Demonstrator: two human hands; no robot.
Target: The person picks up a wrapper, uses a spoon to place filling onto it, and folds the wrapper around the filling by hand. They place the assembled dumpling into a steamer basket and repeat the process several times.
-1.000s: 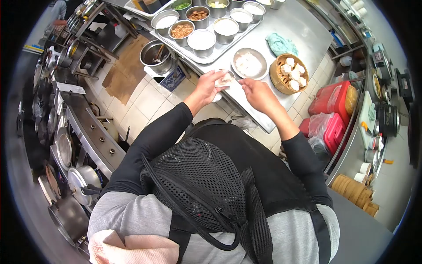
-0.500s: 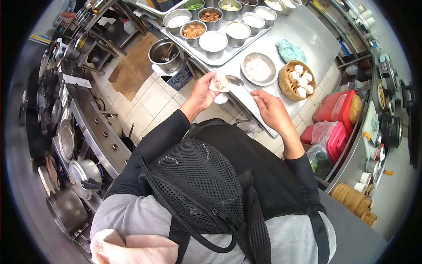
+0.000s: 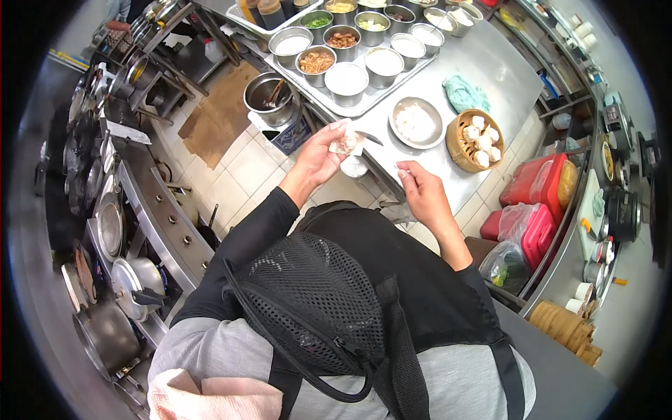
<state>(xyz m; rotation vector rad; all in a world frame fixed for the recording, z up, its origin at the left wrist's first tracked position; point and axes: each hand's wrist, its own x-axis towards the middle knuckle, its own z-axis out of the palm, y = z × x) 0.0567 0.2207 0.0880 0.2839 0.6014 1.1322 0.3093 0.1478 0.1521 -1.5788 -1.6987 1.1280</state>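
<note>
Spreading filling [image 3: 345, 143] on a wrapper [image 3: 358, 149], the right hand [image 3: 428, 196] is pinching a spoon [image 3: 371, 138], fingers curled. The left hand [image 3: 320, 155] is cradling the wrapper, half-open; pressing needs steadiness.

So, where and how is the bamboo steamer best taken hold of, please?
I'd grip the bamboo steamer by its outer wall at two opposite sides, coming from the near side: it is round and open-topped, with dumplings inside, so fingers over the rim might touch them. The teal cloth lies by its far side, the metal bowl close on its left.
</note>
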